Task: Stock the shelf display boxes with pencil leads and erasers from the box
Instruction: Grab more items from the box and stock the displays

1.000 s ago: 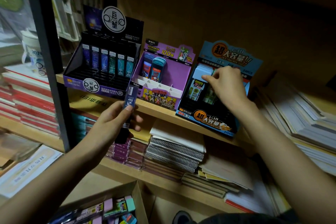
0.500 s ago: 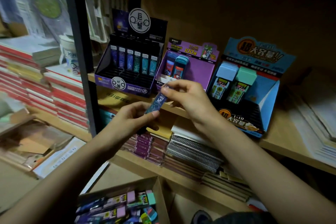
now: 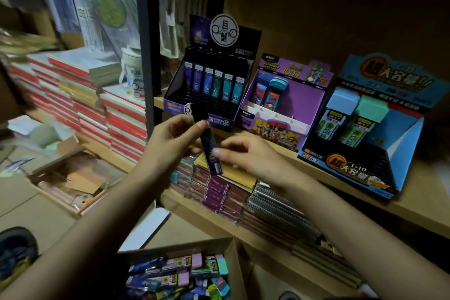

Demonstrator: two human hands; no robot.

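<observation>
**Lead tube held in front of the shelf, between both hands**

At far left, stacks of red-edged books [image 3: 80,105] were piled beside a white mug [image 3: 132,73], with a black upright post [image 3: 146,56] dividing them from the wooden shelf [image 3: 418,204]. The left hand [image 3: 170,141] pinched a dark pencil lead tube [image 3: 208,143] between thumb and fingers just under its black cap, holding it tilted in the air in front of the shelf edge. The tube and hand hid part of the front lip of the black display box [image 3: 209,90], where six lead tubes stood in the back row under a round white logo.

The right hand [image 3: 250,156] came to the tube's lower half with its thumb tip at it; motion blur left it unclear whether it pinched the tube or only touched it.

Next along stood a purple display box [image 3: 289,102] marked "100M" with two cases in it, then a blue display box [image 3: 409,143] printed "0.7" and "1-10", holding one blue-capped and one green-capped case.

Spiral notebooks [image 3: 275,204] lay on the shelf below. At the bottom, an open cardboard box [image 3: 235,265] held mixed leads and erasers.
</observation>
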